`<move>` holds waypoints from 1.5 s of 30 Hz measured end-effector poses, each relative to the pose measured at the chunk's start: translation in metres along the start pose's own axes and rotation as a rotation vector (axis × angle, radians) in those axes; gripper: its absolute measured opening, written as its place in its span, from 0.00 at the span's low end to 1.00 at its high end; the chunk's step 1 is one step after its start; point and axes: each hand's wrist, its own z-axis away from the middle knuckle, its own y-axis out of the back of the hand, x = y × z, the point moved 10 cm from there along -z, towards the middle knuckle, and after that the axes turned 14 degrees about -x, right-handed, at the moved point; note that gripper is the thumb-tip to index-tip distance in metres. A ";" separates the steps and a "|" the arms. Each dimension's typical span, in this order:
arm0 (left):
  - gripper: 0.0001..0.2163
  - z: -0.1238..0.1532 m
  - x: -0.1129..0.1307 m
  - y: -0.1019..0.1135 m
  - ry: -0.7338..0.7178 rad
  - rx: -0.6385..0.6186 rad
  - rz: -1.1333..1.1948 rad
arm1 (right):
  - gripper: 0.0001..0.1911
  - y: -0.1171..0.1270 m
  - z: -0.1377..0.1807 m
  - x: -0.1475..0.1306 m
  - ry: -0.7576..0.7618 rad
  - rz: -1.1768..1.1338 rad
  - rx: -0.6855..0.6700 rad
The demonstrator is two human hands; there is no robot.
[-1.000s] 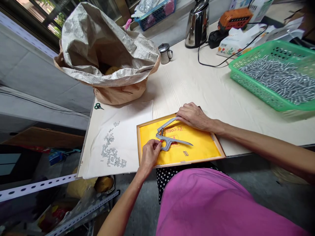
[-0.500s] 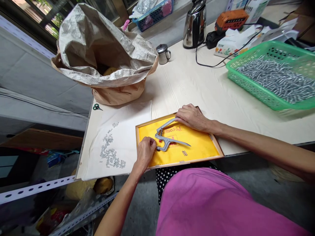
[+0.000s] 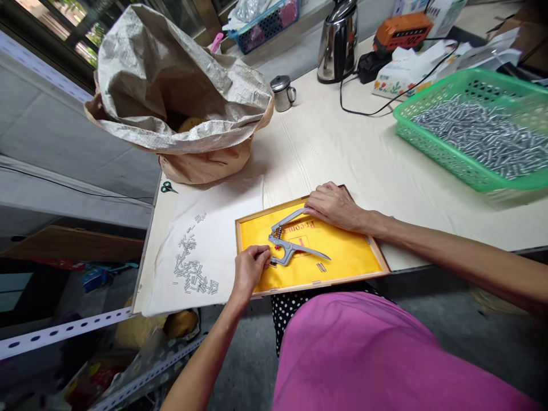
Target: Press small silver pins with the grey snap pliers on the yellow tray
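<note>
Grey spring-handled pliers (image 3: 295, 248) lie on the yellow lining of a shallow wooden-framed tray (image 3: 359, 260), handles spread. My right hand (image 3: 334, 206), at the tray's far side, has its fingers closed on the end of the upper handle. My left hand (image 3: 250, 267) is closed in a pinch right beside the jaw end; what its fingertips hold is too small and hidden to make out. Several small copper-coloured pins (image 3: 321, 267) lie on the lining below the lower handle. Left of the tray, many short silver pins (image 3: 194, 274) are scattered on a white cloth (image 3: 165, 285).
A large open sack (image 3: 205, 162) stands behind the cloth, with green-handled scissors (image 3: 168, 187) near its base. A green basket (image 3: 449, 162) of metal pieces sits at the right. Farther back are a lidded metal cup (image 3: 282, 94), a kettle (image 3: 338, 48) and an orange battery pack (image 3: 402, 31).
My left hand has shifted slightly down and left at the jaw end, its fingers still pinched. My right hand keeps its place on the upper handle.
</note>
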 end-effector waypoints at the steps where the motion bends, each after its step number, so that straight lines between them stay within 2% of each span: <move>1: 0.07 -0.001 -0.005 -0.001 0.033 -0.020 0.096 | 0.21 0.001 0.000 -0.001 0.001 0.007 0.011; 3: 0.07 -0.003 -0.008 -0.002 0.052 -0.028 0.147 | 0.21 0.003 0.001 -0.002 0.000 0.021 0.021; 10: 0.06 0.005 0.018 0.003 -0.160 0.121 -0.312 | 0.22 0.001 0.001 -0.002 -0.011 0.007 -0.024; 15: 0.09 0.013 0.017 -0.002 -0.179 0.128 -0.486 | 0.22 0.002 0.001 -0.002 -0.009 0.015 -0.017; 17: 0.09 0.014 0.015 0.001 -0.159 0.139 -0.422 | 0.22 0.003 0.001 -0.004 0.000 0.028 -0.008; 19: 0.07 0.011 0.006 0.006 -0.094 0.122 -0.223 | 0.22 0.005 0.002 -0.006 0.009 0.041 0.004; 22: 0.10 0.004 -0.012 -0.002 0.036 0.009 0.148 | 0.23 0.007 0.002 -0.007 0.012 0.044 0.022; 24: 0.11 0.002 -0.016 -0.008 0.075 -0.034 0.280 | 0.23 0.007 0.002 -0.008 0.011 0.040 0.027; 27: 0.10 0.001 -0.014 -0.009 0.080 -0.016 0.285 | 0.23 0.008 0.003 -0.009 0.016 0.031 0.026; 33: 0.05 -0.001 -0.003 -0.005 0.072 -0.031 0.084 | 0.24 0.007 0.002 -0.008 0.018 0.016 0.014; 36: 0.05 -0.002 -0.002 -0.007 0.129 -0.083 0.052 | 0.24 0.005 0.001 -0.008 0.012 0.019 -0.016; 40: 0.06 -0.001 -0.008 -0.020 0.276 -0.213 0.133 | 0.23 0.002 0.001 -0.010 -0.024 0.043 -0.054; 45: 0.08 -0.001 -0.008 -0.024 0.305 -0.275 0.166 | 0.19 -0.008 0.006 -0.015 -0.114 0.055 -0.122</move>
